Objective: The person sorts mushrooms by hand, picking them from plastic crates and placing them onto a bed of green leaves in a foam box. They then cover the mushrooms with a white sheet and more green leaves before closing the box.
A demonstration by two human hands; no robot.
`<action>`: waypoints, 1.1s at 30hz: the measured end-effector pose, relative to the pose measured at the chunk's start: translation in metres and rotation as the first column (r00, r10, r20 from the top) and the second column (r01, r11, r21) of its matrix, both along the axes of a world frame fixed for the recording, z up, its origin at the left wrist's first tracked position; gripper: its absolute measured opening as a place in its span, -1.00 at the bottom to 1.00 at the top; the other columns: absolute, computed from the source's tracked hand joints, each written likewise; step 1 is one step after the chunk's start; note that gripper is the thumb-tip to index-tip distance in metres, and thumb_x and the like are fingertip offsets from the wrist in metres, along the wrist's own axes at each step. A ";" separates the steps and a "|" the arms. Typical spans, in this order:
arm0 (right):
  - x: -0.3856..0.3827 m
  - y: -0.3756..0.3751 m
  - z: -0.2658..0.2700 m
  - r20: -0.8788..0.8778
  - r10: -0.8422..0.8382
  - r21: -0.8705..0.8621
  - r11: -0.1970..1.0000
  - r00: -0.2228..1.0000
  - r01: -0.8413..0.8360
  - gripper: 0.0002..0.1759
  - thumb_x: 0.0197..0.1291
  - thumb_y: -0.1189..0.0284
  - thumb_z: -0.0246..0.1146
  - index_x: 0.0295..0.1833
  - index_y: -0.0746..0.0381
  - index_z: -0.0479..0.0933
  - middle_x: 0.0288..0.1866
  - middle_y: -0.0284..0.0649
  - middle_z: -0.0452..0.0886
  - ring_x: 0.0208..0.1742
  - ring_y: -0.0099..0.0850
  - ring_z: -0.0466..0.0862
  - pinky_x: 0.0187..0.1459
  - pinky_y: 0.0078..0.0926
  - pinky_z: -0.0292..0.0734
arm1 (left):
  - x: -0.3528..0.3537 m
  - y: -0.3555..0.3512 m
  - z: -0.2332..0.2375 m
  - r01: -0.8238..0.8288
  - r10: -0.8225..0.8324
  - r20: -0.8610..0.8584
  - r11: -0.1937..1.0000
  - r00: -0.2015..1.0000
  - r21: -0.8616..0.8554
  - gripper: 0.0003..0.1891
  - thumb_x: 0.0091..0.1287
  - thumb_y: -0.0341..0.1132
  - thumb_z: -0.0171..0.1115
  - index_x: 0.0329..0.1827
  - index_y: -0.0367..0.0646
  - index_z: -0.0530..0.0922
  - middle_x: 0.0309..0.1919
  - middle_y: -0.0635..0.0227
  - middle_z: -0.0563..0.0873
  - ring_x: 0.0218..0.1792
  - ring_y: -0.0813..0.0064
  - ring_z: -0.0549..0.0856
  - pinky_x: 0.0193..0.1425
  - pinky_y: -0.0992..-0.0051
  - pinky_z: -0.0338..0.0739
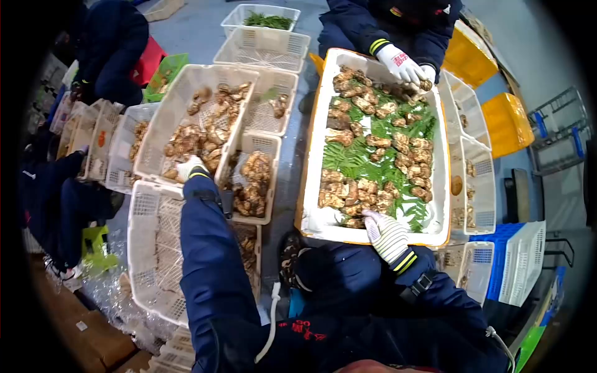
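Observation:
My left hand [191,168], in a white knit glove, reaches into a white plastic basket [160,112] of brown-and-white mushrooms [185,140]. It touches the pile at the basket's near end; its fingertips are too small and partly hidden to read. At the near edge of a white foam box [314,231], my right hand [387,236] lies in a striped glove, fingers stretched out against the nearest mushrooms [353,214]. Green fern leaves [348,155] line this box, with mushrooms in rows on top. Across it, another person's gloved hands [403,64] touch mushrooms at the far right corner.
More white baskets [155,248] stand around my left arm, one with mushrooms [252,180]. Ferns [268,20] fill a far basket. Baskets [479,186], yellow containers [507,127] and a blue-and-white crate [513,261] stand right. Other people [112,50] crouch at left.

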State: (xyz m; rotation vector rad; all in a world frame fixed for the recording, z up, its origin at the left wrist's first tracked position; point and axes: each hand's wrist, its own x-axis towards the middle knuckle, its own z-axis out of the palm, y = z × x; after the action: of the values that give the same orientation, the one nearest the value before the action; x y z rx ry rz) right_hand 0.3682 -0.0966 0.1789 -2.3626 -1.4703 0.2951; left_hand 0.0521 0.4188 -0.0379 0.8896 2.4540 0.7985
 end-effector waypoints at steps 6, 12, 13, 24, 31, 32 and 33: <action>-0.001 0.004 0.000 0.022 -0.001 0.002 1.000 1.000 0.000 -0.67 0.43 0.23 0.13 0.05 0.16 0.69 -0.19 -0.06 0.76 -0.17 -0.12 0.75 -0.08 -0.24 0.63 | -0.018 0.012 0.016 0.139 -0.142 -0.035 0.986 0.989 -0.087 -0.37 0.24 -0.11 0.41 0.33 -0.22 0.49 0.08 -0.03 0.73 0.09 0.05 0.74 0.23 0.17 0.60; 0.009 0.000 -0.014 -0.320 -0.131 0.040 0.988 0.938 0.152 -0.64 0.33 0.37 0.32 0.19 0.25 0.61 -0.16 -0.10 0.76 -0.17 -0.22 0.77 -0.07 -0.44 0.63 | -0.009 -0.016 0.054 0.267 -0.268 0.013 0.963 0.963 0.020 -0.25 0.25 -0.13 0.40 0.45 -0.30 0.37 0.36 -0.06 0.53 0.29 -0.01 0.60 0.39 0.21 0.49; 0.012 0.005 -0.008 -0.533 -0.165 0.030 0.977 0.830 0.213 -0.57 0.36 0.24 0.25 0.24 0.23 0.56 0.00 -0.01 0.72 0.01 -0.04 0.70 0.10 -0.19 0.59 | 0.001 -0.032 0.081 0.248 -0.247 -0.018 0.966 0.969 0.067 -0.25 0.26 -0.16 0.40 0.46 -0.32 0.35 0.41 -0.09 0.47 0.33 -0.02 0.56 0.41 0.19 0.47; 0.054 0.120 -0.006 0.044 0.442 0.015 0.897 0.896 -0.443 -0.36 0.26 0.10 0.25 0.38 0.17 0.43 0.29 0.02 0.57 0.39 0.04 0.46 0.37 -0.07 0.37 | 0.116 -0.240 0.216 0.680 -0.939 -0.049 0.209 0.339 0.703 -0.53 0.35 -0.47 0.23 0.33 -0.36 0.48 0.31 -0.03 0.52 0.32 0.17 0.54 0.46 0.29 0.40; 0.052 0.153 -0.013 -0.029 0.374 -0.296 0.883 0.927 -0.365 -0.39 0.18 0.06 0.37 0.27 0.15 0.54 0.01 -0.02 0.72 0.10 -0.01 0.68 0.14 -0.09 0.54 | 0.166 -0.311 0.241 0.875 -0.960 -0.281 -0.120 0.019 0.470 -0.63 0.35 -0.42 0.22 0.22 -0.25 0.59 0.01 0.07 0.73 0.09 0.12 0.69 0.28 0.27 0.53; 0.059 0.148 -0.008 -0.060 0.317 -0.200 0.925 0.947 -0.322 -0.43 0.18 0.06 0.37 0.22 0.14 0.58 -0.05 -0.01 0.73 0.07 -0.01 0.69 0.12 -0.10 0.55 | 0.170 -0.313 0.246 0.888 -0.923 -0.380 -0.225 -0.062 0.402 -0.67 0.32 -0.42 0.23 0.15 -0.22 0.61 -0.03 0.09 0.74 0.05 0.09 0.69 0.25 0.24 0.53; 0.067 0.136 -0.004 -0.151 0.253 -0.062 0.962 0.956 -0.265 -0.43 0.19 0.05 0.38 0.19 0.18 0.60 -0.06 -0.03 0.73 0.01 -0.10 0.71 0.07 -0.18 0.57 | 0.174 -0.315 0.252 0.888 -0.870 -0.469 -0.326 -0.148 0.324 -0.70 0.29 -0.42 0.23 0.09 -0.18 0.64 -0.07 0.12 0.75 0.01 0.07 0.69 0.22 0.21 0.53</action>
State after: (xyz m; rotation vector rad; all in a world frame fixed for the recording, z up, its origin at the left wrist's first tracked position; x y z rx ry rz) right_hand 0.4351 0.0394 0.1753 -2.1556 -1.7279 0.5872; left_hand 0.2261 0.1041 0.2136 2.5267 0.5149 0.7415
